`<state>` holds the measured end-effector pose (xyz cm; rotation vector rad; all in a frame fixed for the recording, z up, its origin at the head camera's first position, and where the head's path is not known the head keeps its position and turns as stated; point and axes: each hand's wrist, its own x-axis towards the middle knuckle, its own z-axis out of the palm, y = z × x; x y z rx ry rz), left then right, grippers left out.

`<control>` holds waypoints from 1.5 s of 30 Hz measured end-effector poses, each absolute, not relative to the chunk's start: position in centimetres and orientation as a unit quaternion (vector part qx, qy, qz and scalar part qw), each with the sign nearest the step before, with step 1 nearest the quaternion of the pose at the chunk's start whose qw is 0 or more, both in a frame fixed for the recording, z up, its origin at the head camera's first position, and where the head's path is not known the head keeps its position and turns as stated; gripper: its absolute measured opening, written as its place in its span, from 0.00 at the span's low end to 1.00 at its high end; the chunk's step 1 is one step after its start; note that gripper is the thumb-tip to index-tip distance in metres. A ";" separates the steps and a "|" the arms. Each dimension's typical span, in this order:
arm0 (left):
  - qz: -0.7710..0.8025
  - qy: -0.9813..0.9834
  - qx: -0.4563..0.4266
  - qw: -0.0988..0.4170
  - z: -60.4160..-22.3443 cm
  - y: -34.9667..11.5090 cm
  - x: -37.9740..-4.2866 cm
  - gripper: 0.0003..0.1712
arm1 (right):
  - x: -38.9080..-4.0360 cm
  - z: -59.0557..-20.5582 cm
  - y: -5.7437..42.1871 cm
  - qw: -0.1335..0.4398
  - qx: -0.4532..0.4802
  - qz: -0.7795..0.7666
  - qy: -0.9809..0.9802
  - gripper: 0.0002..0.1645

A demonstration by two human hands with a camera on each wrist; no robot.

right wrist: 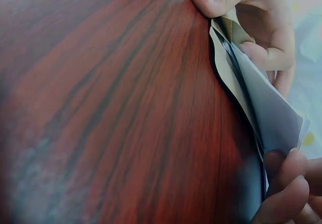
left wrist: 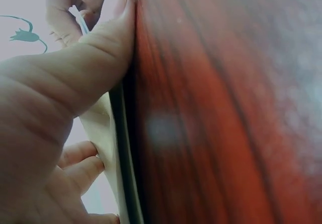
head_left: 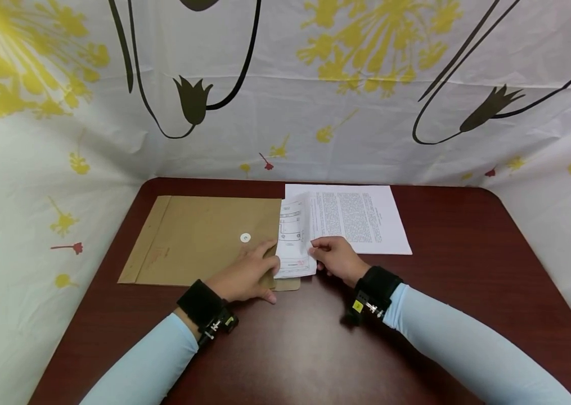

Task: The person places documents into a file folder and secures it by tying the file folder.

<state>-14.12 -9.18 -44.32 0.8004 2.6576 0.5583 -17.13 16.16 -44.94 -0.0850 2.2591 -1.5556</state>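
A brown kraft-paper document envelope (head_left: 204, 236) with a white round button lies flat on the table, its mouth facing right. My left hand (head_left: 247, 273) holds the envelope at its near mouth corner, the thumb at the near edge and the other fingers on the upper layer. In the right wrist view the mouth gapes between the two kraft layers. A few folded printed sheets (head_left: 292, 242) stand partly in that mouth. My right hand (head_left: 338, 260) pinches the right edge of these sheets (right wrist: 276, 113) between thumb and fingers. How deep they reach inside is hidden.
A white printed page (head_left: 366, 219) lies behind the right hand, partly under the folded sheets. All of this rests on a dark red-brown wooden table (head_left: 417, 315). A white curtain (head_left: 285, 84) with flower prints hangs around its back and sides.
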 end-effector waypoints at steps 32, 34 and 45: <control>0.218 0.918 0.306 0.129 -44.6 -9.4 -14.1 0.32 | -17.9 -44.6 11.3 0.211 -0.058 -0.547 0.808 0.13; 0.223 0.917 0.302 0.133 -44.6 -9.4 -14.1 0.32 | -18.2 -44.4 11.0 0.217 -0.058 -0.532 0.816 0.09; 0.233 0.913 0.310 0.128 -44.7 -9.4 -14.1 0.31 | -19.2 -43.5 9.9 0.236 -0.098 -0.462 0.849 0.15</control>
